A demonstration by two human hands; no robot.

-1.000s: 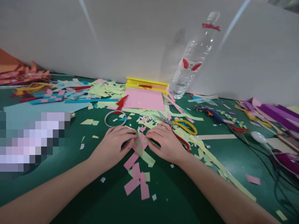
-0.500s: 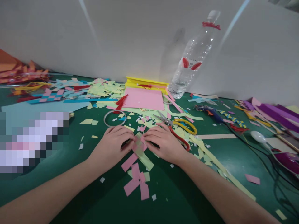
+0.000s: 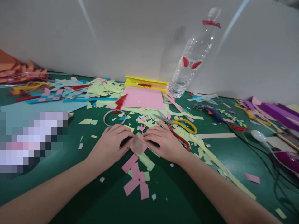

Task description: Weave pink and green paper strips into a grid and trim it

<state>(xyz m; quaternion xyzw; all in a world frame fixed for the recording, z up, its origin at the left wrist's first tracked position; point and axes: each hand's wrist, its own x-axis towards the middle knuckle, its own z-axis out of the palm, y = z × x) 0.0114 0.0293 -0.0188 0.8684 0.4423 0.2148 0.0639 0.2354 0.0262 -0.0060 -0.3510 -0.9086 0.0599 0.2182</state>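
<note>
Lying on the dark green surface (image 3: 177,205), the small woven piece of pink and pale-green paper strips (image 3: 138,144) is pinched at opposite sides by the left grip (image 3: 111,143) and right grip (image 3: 167,141). It should be light, bendable, easily creased; outer edges are best held gently.

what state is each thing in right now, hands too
Paper strips, crossed over one another
Left hand, curled at the strips' left side
Right hand, curled at their right side
Scissors, blades parted
Bottle, standing; fill level unclear
Grey ring, lying flat
Pink sheet, lying flat
</note>
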